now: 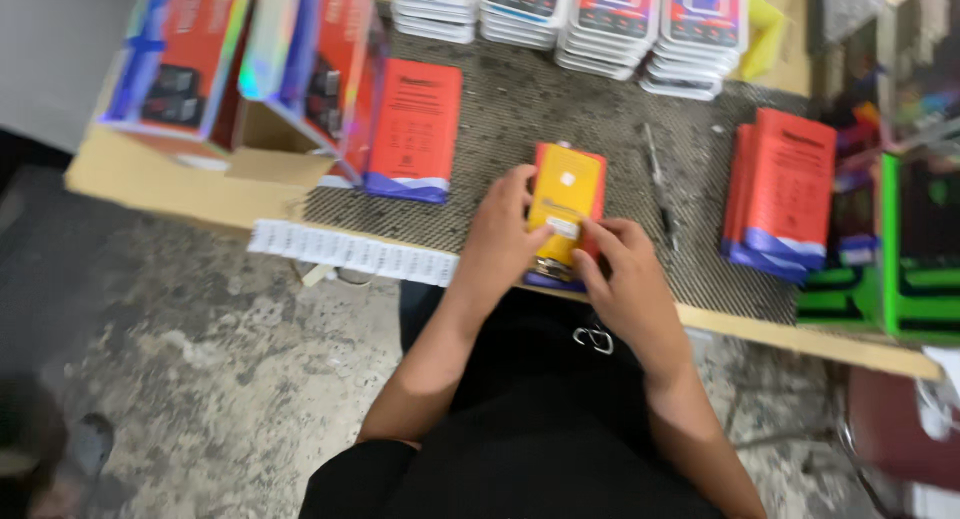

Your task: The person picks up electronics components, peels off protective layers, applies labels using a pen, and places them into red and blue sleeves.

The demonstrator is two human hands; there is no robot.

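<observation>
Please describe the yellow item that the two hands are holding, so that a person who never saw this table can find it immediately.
Start at the dark mesh mat on the table. At its near edge, in the middle, the left hand and right hand grip a flat yellow card lying on a red box. It is the only yellow-faced piece; the neighbouring boxes are red with blue bottoms.

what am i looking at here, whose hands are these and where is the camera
There is no machine here. The single picture comes from a camera worn on a person's head, looking down at their own two bare hands. The left hand and right hand together hold a flat yellow pack against a red box beneath it, at the near edge of a mesh-covered table. On the table lie a red and blue box, a stack of red boxes, a pen and white stacked packs at the back. A white label strip hangs off the near edge.
</observation>
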